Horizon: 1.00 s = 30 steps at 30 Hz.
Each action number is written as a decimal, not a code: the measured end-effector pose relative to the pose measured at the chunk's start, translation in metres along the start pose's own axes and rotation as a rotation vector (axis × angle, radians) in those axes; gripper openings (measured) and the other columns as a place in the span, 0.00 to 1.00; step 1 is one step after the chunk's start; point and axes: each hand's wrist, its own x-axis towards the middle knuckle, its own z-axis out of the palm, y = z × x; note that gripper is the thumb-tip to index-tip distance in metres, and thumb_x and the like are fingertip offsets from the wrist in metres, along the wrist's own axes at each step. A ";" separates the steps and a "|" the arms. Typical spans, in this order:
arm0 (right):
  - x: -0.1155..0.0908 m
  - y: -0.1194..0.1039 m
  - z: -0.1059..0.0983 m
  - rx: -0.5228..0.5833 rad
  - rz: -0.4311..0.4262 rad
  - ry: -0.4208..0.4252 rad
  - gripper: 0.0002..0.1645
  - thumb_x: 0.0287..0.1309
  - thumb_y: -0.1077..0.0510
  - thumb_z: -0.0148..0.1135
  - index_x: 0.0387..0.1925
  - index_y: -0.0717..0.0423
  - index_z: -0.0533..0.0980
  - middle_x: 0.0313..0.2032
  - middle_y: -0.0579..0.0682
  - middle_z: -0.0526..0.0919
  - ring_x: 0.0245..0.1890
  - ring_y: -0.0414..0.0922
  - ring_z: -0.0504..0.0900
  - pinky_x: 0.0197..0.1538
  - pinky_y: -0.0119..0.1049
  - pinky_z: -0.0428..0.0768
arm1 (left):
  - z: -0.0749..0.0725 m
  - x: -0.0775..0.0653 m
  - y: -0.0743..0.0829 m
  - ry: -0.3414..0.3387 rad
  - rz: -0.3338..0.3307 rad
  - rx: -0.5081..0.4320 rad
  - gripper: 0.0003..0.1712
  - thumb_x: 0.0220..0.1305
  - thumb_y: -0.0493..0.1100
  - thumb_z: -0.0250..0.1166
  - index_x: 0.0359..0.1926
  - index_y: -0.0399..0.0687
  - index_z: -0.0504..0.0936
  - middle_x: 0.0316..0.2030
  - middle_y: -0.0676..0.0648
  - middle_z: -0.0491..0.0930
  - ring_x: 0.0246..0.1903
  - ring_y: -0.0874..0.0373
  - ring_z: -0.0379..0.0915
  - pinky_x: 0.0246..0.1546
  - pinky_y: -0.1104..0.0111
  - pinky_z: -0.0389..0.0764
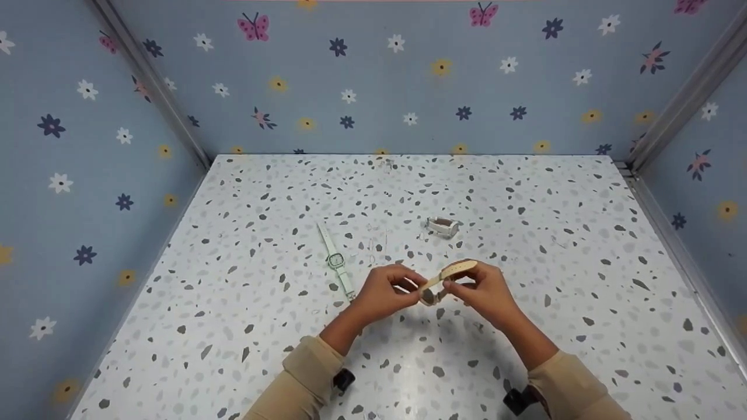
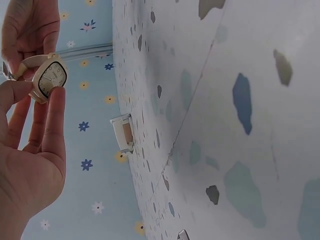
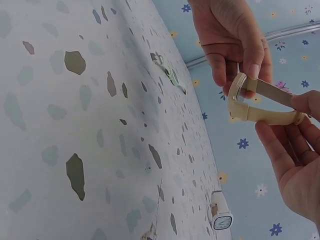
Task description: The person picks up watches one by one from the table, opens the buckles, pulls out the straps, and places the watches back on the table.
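Note:
Both hands hold a cream-yellow wristwatch (image 1: pixel 430 296) above the table, its strap bent into a loop. My left hand (image 1: pixel 390 293) pinches the watch case; in the left wrist view the thumb and fingers sit at the edge of the pale dial (image 2: pixel 52 78). My right hand (image 1: pixel 482 291) grips the strap (image 3: pixel 272 116) near its buckle end, with thumb on one band and fingers under the other. A light green wristwatch (image 1: pixel 335 261) lies stretched out on the table, left of my left hand. Beyond the hands, a white wristwatch (image 1: pixel 443 226) stands on its side, strap looped.
The white speckled table (image 1: pixel 262 338) spreads under the hands. Blue flowered panels (image 1: pixel 385 81) rise behind it and at both sides, with metal posts (image 1: pixel 157 81) at the corners. Dark wrist devices (image 1: pixel 344 380) sit at both cuffs.

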 end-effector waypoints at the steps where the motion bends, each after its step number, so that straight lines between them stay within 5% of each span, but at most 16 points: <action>1: 0.001 0.003 0.000 0.002 0.004 0.004 0.12 0.57 0.70 0.66 0.44 0.68 0.80 0.40 0.59 0.83 0.41 0.43 0.82 0.35 0.29 0.82 | 0.000 0.000 0.000 0.001 -0.002 -0.007 0.10 0.59 0.28 0.66 0.42 0.34 0.86 0.40 0.38 0.82 0.39 0.44 0.83 0.34 0.69 0.85; 9: 0.003 0.019 -0.002 0.037 -0.001 0.025 0.13 0.57 0.67 0.68 0.44 0.66 0.80 0.40 0.58 0.83 0.40 0.44 0.82 0.31 0.32 0.82 | 0.000 0.000 -0.004 0.016 -0.021 -0.061 0.09 0.58 0.28 0.67 0.41 0.32 0.85 0.40 0.38 0.82 0.39 0.43 0.83 0.38 0.67 0.85; 23: 0.005 0.024 -0.004 0.123 -0.009 0.047 0.13 0.56 0.69 0.68 0.43 0.69 0.79 0.40 0.60 0.81 0.42 0.48 0.82 0.43 0.38 0.85 | 0.000 0.000 -0.013 0.028 -0.058 -0.063 0.11 0.58 0.29 0.67 0.43 0.37 0.86 0.40 0.43 0.83 0.40 0.47 0.82 0.37 0.67 0.85; 30: 0.006 0.023 -0.008 0.063 0.028 -0.025 0.17 0.56 0.59 0.71 0.46 0.63 0.80 0.41 0.56 0.83 0.38 0.49 0.83 0.31 0.34 0.81 | -0.001 0.000 -0.002 -0.019 -0.044 -0.030 0.12 0.58 0.27 0.66 0.44 0.32 0.85 0.40 0.37 0.82 0.40 0.42 0.81 0.35 0.71 0.83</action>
